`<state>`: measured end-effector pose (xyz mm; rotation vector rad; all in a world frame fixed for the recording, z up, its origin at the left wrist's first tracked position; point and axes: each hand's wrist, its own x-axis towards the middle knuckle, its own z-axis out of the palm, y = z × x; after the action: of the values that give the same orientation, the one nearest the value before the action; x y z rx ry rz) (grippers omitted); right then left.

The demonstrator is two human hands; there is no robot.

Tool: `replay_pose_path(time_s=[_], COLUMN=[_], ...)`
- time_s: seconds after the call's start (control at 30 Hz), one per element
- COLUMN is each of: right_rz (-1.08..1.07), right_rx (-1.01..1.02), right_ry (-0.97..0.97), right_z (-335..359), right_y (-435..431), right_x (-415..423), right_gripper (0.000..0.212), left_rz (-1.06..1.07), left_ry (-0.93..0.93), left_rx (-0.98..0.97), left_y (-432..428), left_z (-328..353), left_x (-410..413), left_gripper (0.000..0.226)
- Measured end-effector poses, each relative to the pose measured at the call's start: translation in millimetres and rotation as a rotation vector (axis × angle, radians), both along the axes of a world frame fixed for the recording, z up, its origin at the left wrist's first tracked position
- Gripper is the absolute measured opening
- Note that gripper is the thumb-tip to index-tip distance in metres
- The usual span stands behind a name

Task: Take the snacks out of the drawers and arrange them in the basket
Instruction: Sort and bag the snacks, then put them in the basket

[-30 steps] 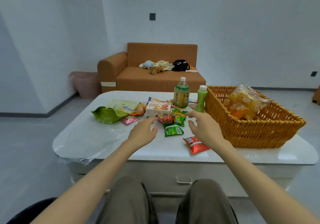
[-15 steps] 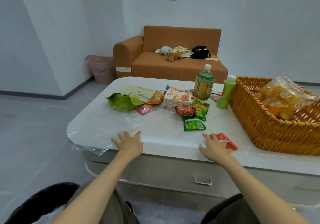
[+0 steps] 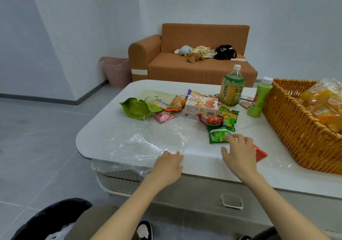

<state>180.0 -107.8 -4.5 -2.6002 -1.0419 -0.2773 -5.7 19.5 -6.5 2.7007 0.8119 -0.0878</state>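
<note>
Snacks lie scattered on the white table (image 3: 103,136): a cookie box (image 3: 200,107), green packets (image 3: 216,135), a red packet (image 3: 261,153), a large green bag (image 3: 137,108), a pink packet (image 3: 163,116). Two bottles stand behind them, a tea bottle (image 3: 231,87) and a slim green one (image 3: 259,99). The wicker basket (image 3: 296,128) at the right holds a bag of orange jellies (image 3: 322,102). My left hand (image 3: 168,165) rests flat on the table's front edge. My right hand (image 3: 240,152) hovers with spread fingers over the red packet, fingertips touching a green packet.
A drawer front with a white recessed handle (image 3: 232,200) sits below the table top. Clear plastic film (image 3: 148,145) covers the table's near left part. An orange sofa (image 3: 192,58) and a pink bin (image 3: 116,71) stand behind.
Both hands drew back from the snack pile to the table's front edge, then the right hand moved forward over the red packet. The view shifted left.
</note>
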Motion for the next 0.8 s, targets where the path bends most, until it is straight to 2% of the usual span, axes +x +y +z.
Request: replay_pose_path(time_s=[0.03, 0.1, 0.2, 0.23, 0.3, 0.37, 0.43, 0.53, 0.7, 0.8], right_rz=[0.056, 0.162, 0.247, 0.259, 0.273, 0.272, 0.289, 0.326, 0.387, 0.311], right_rx=[0.099, 0.220, 0.139, 0.103, 0.093, 0.157, 0.186, 0.089, -0.311, -0.309], right_ry=[0.058, 0.294, 0.560, 0.605, 0.670, 0.739, 0.776, 0.726, 0.287, 0.224], right_z=[1.9, 4.8, 3.5, 2.7, 1.8, 0.2, -2.9, -10.2, -13.1, -14.5], right_y=[3.3, 9.6, 16.7, 18.4, 21.9, 27.5, 35.0, 44.9, 47.5, 47.7], right_x=[-0.7, -3.8, -7.3, -7.6, -7.7, -8.7, -12.0, -17.4, -29.8, -32.3], right_gripper=[0.036, 0.030, 0.033, 0.034, 0.036, 0.036, 0.038, 0.048, 0.056, 0.061], left_rz=[-0.014, -0.042, -0.007, 0.053, 0.178, 0.301, 0.413, 0.474, 0.568, 0.578], left_ry=[-0.016, -0.047, -0.176, -0.252, -0.316, -0.167, 0.054, 0.171, 0.229, 0.139], left_rx=[-0.058, -0.195, -0.333, -0.311, -0.111, 0.072, 0.056, -0.023, -0.056, 0.013], left_y=[-1.6, -5.1, -10.5, -8.8, 3.8, 23.3, 38.5, 49.9, 70.1, 73.0], left_z=[-0.8, -1.7, 0.4, 4.2, 12.1, 18.0, 20.2, 15.7, 12.9, 15.6], left_x=[1.1, 3.1, 5.1, 4.3, -0.2, -9.5, -17.2, -21.5, -29.9, -34.2], left_gripper=[0.037, 0.039, 0.046, 0.046, 0.045, 0.047, 0.055, 0.070, 0.103, 0.092])
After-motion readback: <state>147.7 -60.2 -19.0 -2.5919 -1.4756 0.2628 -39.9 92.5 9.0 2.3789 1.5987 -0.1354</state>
